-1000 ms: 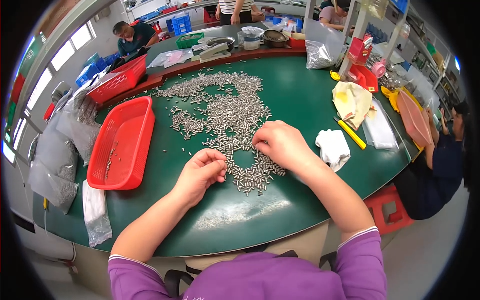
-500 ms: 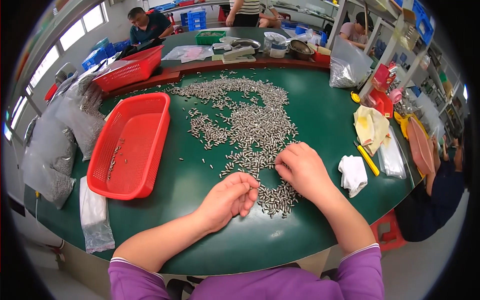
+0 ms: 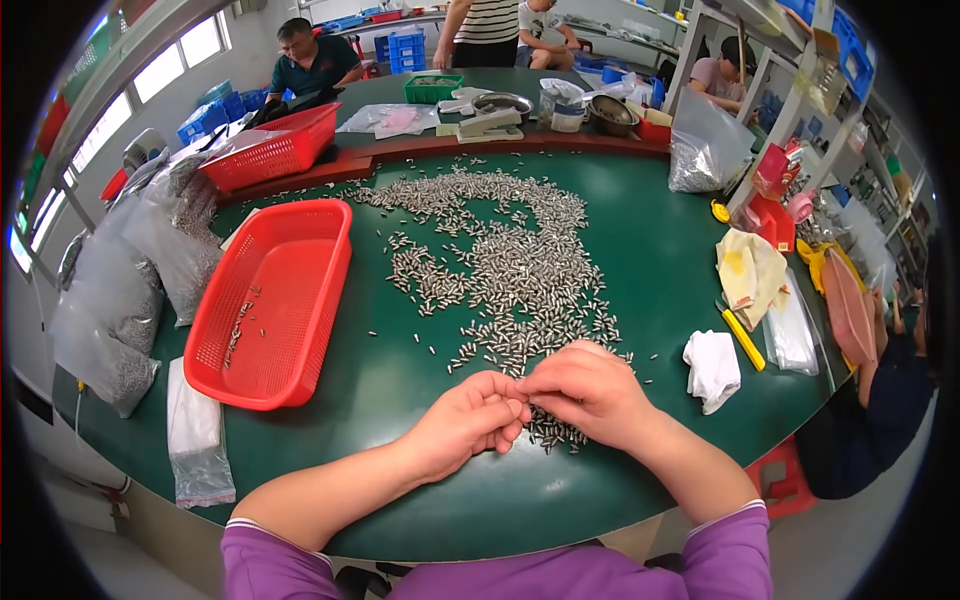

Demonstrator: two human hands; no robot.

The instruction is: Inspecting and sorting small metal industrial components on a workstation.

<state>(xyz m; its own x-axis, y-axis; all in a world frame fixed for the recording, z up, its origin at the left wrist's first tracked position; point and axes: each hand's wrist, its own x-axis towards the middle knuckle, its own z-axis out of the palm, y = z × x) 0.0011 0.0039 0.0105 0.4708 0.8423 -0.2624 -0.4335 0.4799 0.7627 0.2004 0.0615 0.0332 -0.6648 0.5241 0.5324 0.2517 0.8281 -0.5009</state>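
Note:
A large spread of small silver metal pieces (image 3: 530, 265), short and rod-like, covers the middle of the green table (image 3: 420, 525). At its near edge my left hand (image 3: 472, 425) is closed, thumb and fingers pinched together. My right hand (image 3: 592, 392) is also closed, and its fingertips meet those of the left. Whatever lies between the fingertips is too small or hidden to make out. Some pieces lie beneath and around the right hand. To the left stands a red perforated basket (image 3: 340, 290) with a few pieces on its bottom.
Clear bags of metal pieces (image 3: 105, 345) crowd the left edge, near a packet of plastic bags (image 3: 198, 440). On the right lie a white cloth (image 3: 711, 370), a yellow cutter (image 3: 742, 338) and a stained cloth (image 3: 750, 270). Metal bowls (image 3: 612, 115) stand behind a brown ledge. Other people sit farther off.
My right hand has moved left from the pile to meet my left hand, fingertips to fingertips. The left hand stays pinched. The whole view has shifted slightly.

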